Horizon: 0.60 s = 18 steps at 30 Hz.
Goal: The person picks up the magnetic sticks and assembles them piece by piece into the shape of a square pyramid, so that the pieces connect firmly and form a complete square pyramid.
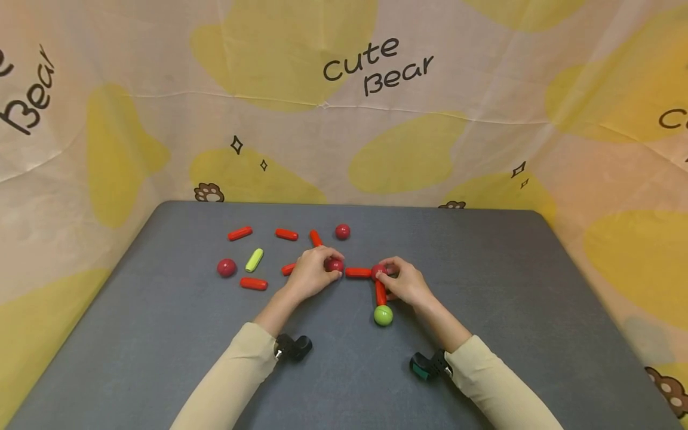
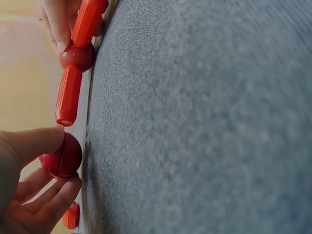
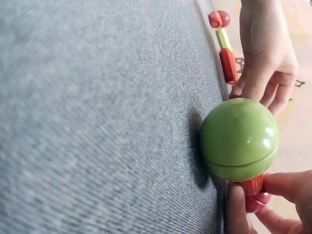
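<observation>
Between thumb and fingers my left hand (image 1: 312, 273) pinches a dark red ball (image 2: 62, 156), just left of the free end of a red stick (image 1: 358, 273). My right hand (image 1: 407, 283) grips another dark red ball (image 1: 378, 272), which joins that stick to a second red stick (image 1: 381, 292). At the near end of the second stick is a green ball (image 3: 240, 139). A narrow gap separates the left ball from the stick's end in the left wrist view.
Left of the hands lie several loose red sticks (image 1: 254, 283), a yellow-green stick (image 1: 254, 260) and a red ball (image 1: 226, 267). Another red ball (image 1: 342, 232) sits behind the left hand, near a partly covered red stick (image 1: 315, 237). A printed cloth (image 1: 279, 137) hangs behind the grey table (image 1: 484, 269).
</observation>
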Each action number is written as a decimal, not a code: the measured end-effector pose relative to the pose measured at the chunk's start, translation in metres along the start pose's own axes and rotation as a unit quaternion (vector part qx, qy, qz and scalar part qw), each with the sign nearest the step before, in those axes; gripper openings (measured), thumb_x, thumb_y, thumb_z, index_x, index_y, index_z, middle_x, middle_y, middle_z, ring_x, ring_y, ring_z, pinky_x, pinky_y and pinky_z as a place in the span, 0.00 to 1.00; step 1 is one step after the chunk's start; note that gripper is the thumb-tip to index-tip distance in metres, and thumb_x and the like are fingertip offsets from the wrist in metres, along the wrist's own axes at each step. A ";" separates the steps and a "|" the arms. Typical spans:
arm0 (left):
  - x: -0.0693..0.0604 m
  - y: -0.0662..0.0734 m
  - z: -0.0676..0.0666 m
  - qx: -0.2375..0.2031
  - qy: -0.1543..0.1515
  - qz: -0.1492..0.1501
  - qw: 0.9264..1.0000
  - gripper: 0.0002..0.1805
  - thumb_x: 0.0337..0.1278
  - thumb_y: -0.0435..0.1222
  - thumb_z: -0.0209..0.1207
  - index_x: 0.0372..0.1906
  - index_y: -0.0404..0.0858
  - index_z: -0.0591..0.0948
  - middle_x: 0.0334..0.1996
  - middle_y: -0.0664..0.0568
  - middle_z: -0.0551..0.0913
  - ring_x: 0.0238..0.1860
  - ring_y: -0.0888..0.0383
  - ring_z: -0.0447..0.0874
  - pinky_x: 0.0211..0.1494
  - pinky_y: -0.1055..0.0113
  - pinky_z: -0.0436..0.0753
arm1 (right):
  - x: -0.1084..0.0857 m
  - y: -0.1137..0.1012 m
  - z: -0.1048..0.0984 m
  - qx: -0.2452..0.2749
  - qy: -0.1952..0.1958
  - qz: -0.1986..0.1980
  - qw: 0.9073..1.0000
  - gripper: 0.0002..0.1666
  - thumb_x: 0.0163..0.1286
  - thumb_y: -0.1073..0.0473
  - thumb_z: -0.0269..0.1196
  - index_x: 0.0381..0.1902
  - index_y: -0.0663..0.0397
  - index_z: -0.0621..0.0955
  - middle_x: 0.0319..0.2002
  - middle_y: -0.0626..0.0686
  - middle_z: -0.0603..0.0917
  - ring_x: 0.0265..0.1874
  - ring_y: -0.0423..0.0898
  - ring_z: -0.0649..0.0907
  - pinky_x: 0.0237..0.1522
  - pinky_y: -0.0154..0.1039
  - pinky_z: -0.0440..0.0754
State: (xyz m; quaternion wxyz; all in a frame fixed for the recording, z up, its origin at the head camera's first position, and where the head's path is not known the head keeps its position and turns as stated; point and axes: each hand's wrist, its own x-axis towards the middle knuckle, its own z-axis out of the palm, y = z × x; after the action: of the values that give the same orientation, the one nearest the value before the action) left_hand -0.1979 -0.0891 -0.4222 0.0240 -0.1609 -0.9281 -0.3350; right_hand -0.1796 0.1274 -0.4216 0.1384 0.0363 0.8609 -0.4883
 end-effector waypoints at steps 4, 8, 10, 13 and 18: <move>-0.002 -0.001 -0.002 0.003 0.000 0.004 1.000 0.14 0.42 0.34 0.68 0.40 0.43 0.83 0.35 0.52 0.82 0.33 0.57 0.77 0.38 0.62 0.75 | 0.003 -0.001 -0.001 0.001 -0.001 0.003 1.000 0.19 0.63 0.58 0.61 0.52 0.54 0.75 0.46 0.59 0.78 0.21 0.43 0.80 0.23 0.37 0.81; -0.003 -0.002 -0.002 0.005 -0.002 0.004 1.000 0.14 0.42 0.34 0.68 0.39 0.43 0.83 0.35 0.52 0.82 0.33 0.57 0.77 0.38 0.62 0.74 | 0.004 -0.003 -0.001 -0.002 0.001 0.003 1.000 0.19 0.63 0.58 0.62 0.51 0.53 0.75 0.46 0.59 0.78 0.21 0.43 0.80 0.23 0.36 0.81; -0.004 -0.001 -0.002 0.005 -0.003 0.005 1.000 0.14 0.42 0.34 0.68 0.39 0.43 0.83 0.35 0.52 0.82 0.33 0.57 0.77 0.38 0.63 0.74 | 0.004 -0.004 -0.001 -0.001 0.001 0.002 1.000 0.19 0.63 0.58 0.62 0.51 0.53 0.75 0.46 0.59 0.78 0.21 0.43 0.80 0.23 0.37 0.81; -0.004 0.000 0.000 0.000 -0.007 0.010 1.000 0.14 0.42 0.34 0.68 0.39 0.42 0.83 0.35 0.53 0.82 0.32 0.57 0.76 0.36 0.65 0.75 | 0.004 -0.005 -0.001 -0.001 0.001 0.001 1.000 0.19 0.63 0.58 0.61 0.51 0.54 0.75 0.46 0.59 0.78 0.21 0.43 0.80 0.23 0.37 0.81; -0.005 0.000 0.003 -0.004 -0.012 0.011 1.000 0.14 0.43 0.33 0.68 0.40 0.42 0.83 0.35 0.53 0.82 0.31 0.59 0.75 0.35 0.67 0.75 | 0.004 -0.005 0.000 -0.005 0.001 0.000 1.000 0.19 0.63 0.59 0.61 0.52 0.55 0.75 0.45 0.59 0.78 0.21 0.43 0.80 0.23 0.37 0.81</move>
State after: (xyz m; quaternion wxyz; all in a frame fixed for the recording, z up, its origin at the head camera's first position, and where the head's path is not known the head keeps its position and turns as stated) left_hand -0.1935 -0.0886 -0.4257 0.0156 -0.1752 -0.9251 -0.3366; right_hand -0.1845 0.1247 -0.4183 0.1377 0.0358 0.8632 -0.4844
